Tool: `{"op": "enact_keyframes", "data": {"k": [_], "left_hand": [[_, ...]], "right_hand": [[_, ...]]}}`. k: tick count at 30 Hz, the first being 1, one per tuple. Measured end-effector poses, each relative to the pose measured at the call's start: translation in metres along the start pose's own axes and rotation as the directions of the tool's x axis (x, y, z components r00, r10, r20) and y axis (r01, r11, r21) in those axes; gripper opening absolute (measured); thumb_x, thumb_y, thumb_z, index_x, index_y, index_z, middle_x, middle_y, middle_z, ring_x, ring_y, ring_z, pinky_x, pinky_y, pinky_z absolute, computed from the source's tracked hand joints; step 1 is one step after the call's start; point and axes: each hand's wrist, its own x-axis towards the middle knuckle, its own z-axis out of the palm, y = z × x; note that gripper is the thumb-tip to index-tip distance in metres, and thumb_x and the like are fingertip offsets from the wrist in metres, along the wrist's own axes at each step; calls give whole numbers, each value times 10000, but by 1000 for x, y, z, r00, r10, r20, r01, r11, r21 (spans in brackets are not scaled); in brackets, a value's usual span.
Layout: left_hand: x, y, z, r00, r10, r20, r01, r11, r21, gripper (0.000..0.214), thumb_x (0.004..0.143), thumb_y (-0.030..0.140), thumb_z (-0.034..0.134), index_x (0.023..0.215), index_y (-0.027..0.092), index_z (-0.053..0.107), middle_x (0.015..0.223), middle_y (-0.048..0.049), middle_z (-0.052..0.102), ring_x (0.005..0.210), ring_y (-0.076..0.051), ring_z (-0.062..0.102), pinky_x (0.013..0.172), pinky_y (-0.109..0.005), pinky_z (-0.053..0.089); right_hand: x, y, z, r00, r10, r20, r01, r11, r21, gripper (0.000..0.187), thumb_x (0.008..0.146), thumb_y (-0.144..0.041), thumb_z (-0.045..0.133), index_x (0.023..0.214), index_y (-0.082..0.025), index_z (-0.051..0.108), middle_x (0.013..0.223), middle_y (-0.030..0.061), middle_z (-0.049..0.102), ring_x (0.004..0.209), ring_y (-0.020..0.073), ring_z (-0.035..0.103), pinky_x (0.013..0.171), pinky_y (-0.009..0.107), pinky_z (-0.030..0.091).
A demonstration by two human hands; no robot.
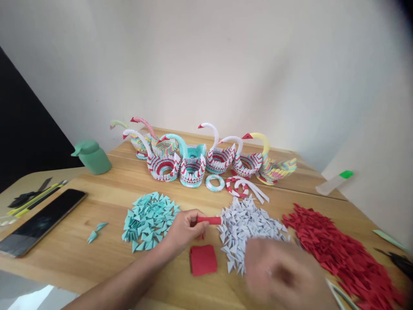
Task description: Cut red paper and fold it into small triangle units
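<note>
My left hand (184, 229) pinches a narrow folded strip of red paper (209, 220) and holds it just above the wooden table (97, 206). Below it lies a small stack of red paper squares (203, 260). My right hand (284, 275) is smeared by motion near the front edge, in front of a pile of white folded paper triangles (248, 224); its fingers cannot be made out. A teal pile of triangles (149, 220) lies left of my left hand. A red pile (335, 249) spreads at the right.
Several modular paper swans (193, 157) and paper rings (215, 182) stand at the back. A green dispenser (92, 157), a dark phone (41, 221) and pens with scissors (32, 196) lie at left. A glue bottle (334, 181) and scissors (398, 259) are at right.
</note>
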Motion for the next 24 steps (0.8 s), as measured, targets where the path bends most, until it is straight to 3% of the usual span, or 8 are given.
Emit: {"op": "enact_keyframes", "data": {"k": [2, 4, 6, 9, 16, 24], "left_hand": [[-1, 0, 0, 1000, 25, -2, -25, 998, 56, 190, 723, 314, 605, 692, 131, 563, 523, 19, 547, 476, -90, 470, 495, -210, 372], [-3, 2, 1, 998, 62, 4, -62, 989, 134, 140, 731, 261, 581, 684, 129, 575, 546, 18, 545, 500, -90, 464, 508, -209, 365], [-5, 4, 1, 994, 113, 11, -113, 971, 209, 96, 733, 208, 564, 691, 128, 598, 587, 14, 558, 534, -91, 468, 523, -205, 359], [-6, 5, 0, 987, 163, 9, -160, 955, 251, 84, 738, 186, 569, 700, 128, 617, 622, 6, 577, 574, -97, 490, 552, -207, 372], [-1, 3, -5, 999, 37, 4, -36, 993, -110, 296, 690, 375, 698, 804, 122, 595, 670, -45, 668, 557, -128, 578, 537, -241, 457], [0, 3, -4, 1000, 14, -22, -17, 989, -147, 359, 636, 435, 749, 745, 118, 621, 673, -64, 699, 560, -139, 610, 533, -243, 468]], "right_hand": [[25, 21, 7, 995, 76, -66, -80, 996, -49, 117, 905, -281, 531, 890, -245, 641, 872, 28, 657, 806, 167, 621, 713, 283, 486], [43, 38, 18, 984, 147, -97, -157, 982, -108, 112, 867, -286, 580, 925, -215, 644, 888, 40, 666, 817, 186, 619, 731, 298, 475], [49, 48, 30, 984, 174, -35, -177, 978, -113, 183, 858, -278, 589, 1022, -216, 640, 939, 43, 678, 851, 184, 624, 748, 282, 471], [46, 53, 43, 980, 195, 33, -192, 977, -94, 129, 877, -248, 558, 916, -231, 679, 826, 7, 695, 768, 154, 634, 703, 239, 454], [43, 53, 44, 968, 247, -39, -249, 966, -74, 171, 878, -239, 535, 782, -217, 674, 712, -14, 681, 672, 140, 615, 649, 223, 423], [42, 55, 47, 968, 247, -49, -248, 968, -20, 149, 859, -244, 561, 765, -221, 675, 716, -7, 687, 654, 149, 605, 660, 238, 429]]}}
